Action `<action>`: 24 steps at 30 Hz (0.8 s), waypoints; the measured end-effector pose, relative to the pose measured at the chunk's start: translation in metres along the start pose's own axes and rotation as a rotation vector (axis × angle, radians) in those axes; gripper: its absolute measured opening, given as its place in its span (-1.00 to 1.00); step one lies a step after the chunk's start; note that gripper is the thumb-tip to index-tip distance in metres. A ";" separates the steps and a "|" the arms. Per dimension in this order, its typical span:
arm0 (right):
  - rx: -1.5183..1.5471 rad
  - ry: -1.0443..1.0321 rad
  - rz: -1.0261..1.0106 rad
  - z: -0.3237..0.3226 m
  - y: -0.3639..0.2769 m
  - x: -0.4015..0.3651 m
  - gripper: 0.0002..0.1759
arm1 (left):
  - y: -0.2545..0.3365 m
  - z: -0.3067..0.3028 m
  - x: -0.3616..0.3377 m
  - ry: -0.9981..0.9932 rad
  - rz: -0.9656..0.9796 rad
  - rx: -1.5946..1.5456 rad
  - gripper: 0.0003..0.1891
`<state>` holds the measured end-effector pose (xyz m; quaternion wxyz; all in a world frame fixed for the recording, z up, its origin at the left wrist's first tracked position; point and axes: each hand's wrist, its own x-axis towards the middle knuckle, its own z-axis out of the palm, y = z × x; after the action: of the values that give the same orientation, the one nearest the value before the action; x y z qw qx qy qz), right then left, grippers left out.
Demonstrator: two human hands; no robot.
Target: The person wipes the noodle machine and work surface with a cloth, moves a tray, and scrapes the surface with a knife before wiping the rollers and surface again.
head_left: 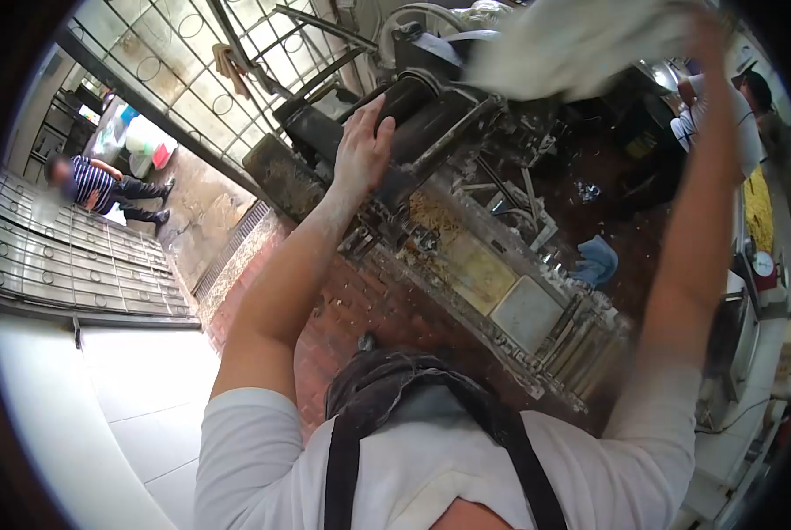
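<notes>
My left hand (363,148) is stretched forward with its fingers extended, close over the dark frame of a roller machine (404,106). It holds nothing. Up at the top right, my right hand (706,40) is smeared by motion and grips one end of a pale, floppy sheet of dough (581,49). The sheet hangs in the air toward the left, above the machine's far side, and its edges are blurred. Dark rollers lie across the machine, dusted with what looks like flour.
A floury bed with yellowish panels (475,269) extends from the machine toward me. A blue cloth (597,261) lies on the brick floor. One person (104,185) sits beyond the metal grille (86,265) at left; another (722,124) stands at right, near a yellow heap (757,210) and a dial scale (763,263).
</notes>
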<state>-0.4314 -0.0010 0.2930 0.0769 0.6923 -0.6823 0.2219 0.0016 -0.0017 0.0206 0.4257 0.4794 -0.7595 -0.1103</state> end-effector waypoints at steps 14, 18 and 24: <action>0.088 -0.480 0.287 0.351 0.043 -0.282 -0.75 | -0.007 0.005 -0.011 -0.088 0.030 -0.020 -0.52; 0.612 -0.518 0.297 0.458 0.147 -0.392 -0.66 | -0.005 0.004 0.000 -0.056 0.002 -0.029 -0.53; -0.350 0.096 0.742 -0.020 0.220 -0.294 -0.46 | -0.002 0.012 0.000 -0.074 0.032 -0.068 -0.52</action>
<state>-0.6425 0.2625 0.1465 0.1398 0.3646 -0.9088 0.1471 -0.0068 -0.0058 0.0124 0.4149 0.4480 -0.7782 -0.1469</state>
